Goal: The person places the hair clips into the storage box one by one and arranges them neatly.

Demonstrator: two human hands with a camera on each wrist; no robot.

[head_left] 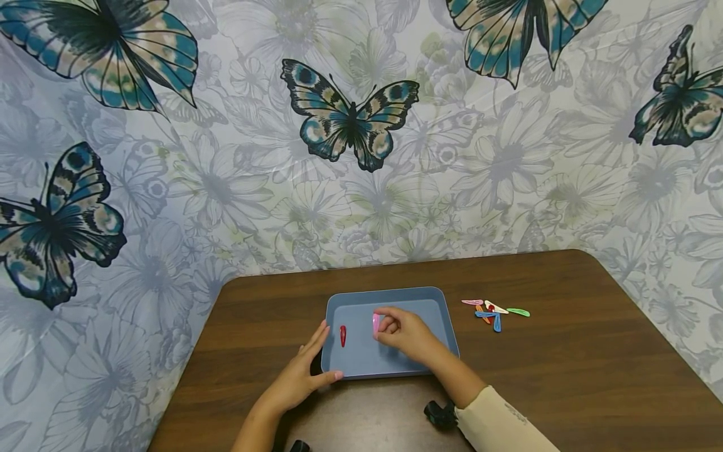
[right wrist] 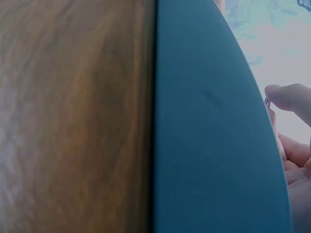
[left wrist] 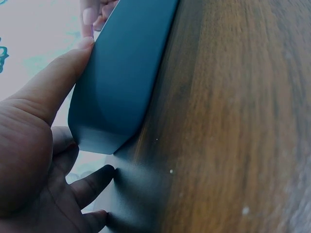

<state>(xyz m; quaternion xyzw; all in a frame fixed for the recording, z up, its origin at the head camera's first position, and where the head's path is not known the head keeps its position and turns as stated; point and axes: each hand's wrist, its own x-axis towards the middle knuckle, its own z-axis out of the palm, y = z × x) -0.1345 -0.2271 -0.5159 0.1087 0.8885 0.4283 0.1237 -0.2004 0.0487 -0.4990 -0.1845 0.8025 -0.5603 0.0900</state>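
Note:
In the head view, a blue-grey tray (head_left: 395,365) lies on the table with a red hair clip (head_left: 342,336) in its left part. Over the tray's middle, my right hand (head_left: 403,334) pinches a pink hair clip (head_left: 376,324) between thumb and fingers. My left hand (head_left: 299,376) rests at the tray's left end, fingers spread and fairly straight, thumb at the near rim. The left wrist view shows the thumb (left wrist: 63,77) touching the tray wall (left wrist: 121,73). In the right wrist view, the tray wall (right wrist: 214,126) hides part of the right hand (right wrist: 294,141).
Right of the tray, a loose pile of coloured hair clips (head_left: 487,314) lies on the brown wooden table (head_left: 565,351), with a green hair clip (head_left: 518,312) at its right side. Behind the table hangs a butterfly-patterned cloth (head_left: 350,207).

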